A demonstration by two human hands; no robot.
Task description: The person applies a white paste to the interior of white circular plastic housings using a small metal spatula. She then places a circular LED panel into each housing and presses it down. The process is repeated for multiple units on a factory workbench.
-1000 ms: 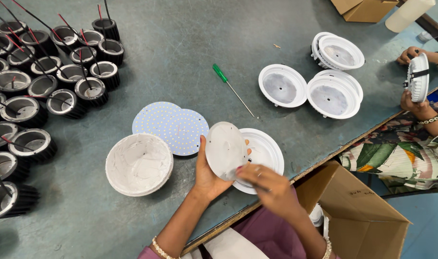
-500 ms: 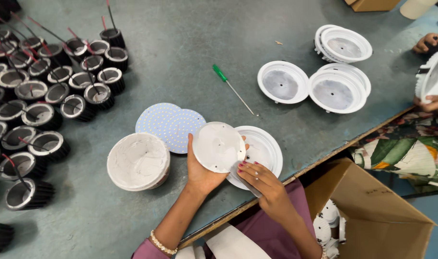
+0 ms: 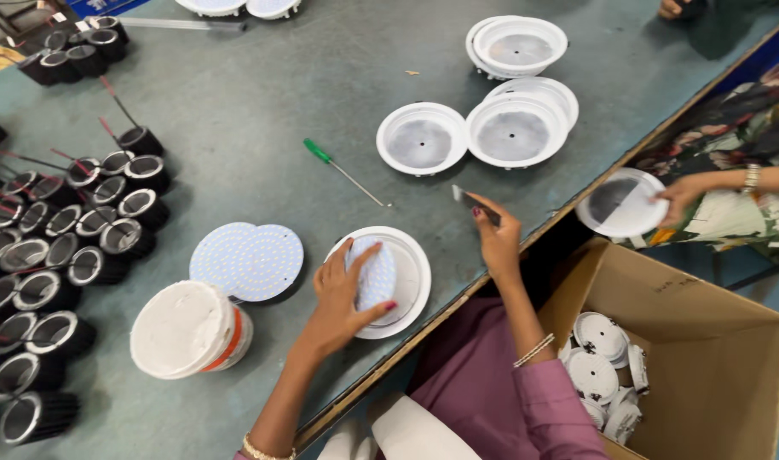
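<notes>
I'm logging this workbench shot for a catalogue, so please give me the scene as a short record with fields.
Left hand: left hand presses a round LED disc into a white lamp housing
Right hand: right hand pinches a thin flat strip
Beside the housing: two loose LED discs, white tub, green screwdriver
Left edge: rows of black heat sinks
Far side: more white housings
Right: cardboard box; another person's hand on a white housing

left hand point(image 3: 343, 298): disc lowered into white housing point(image 3: 411, 277) | right hand point(image 3: 496, 234): lifted away, holding strip
</notes>
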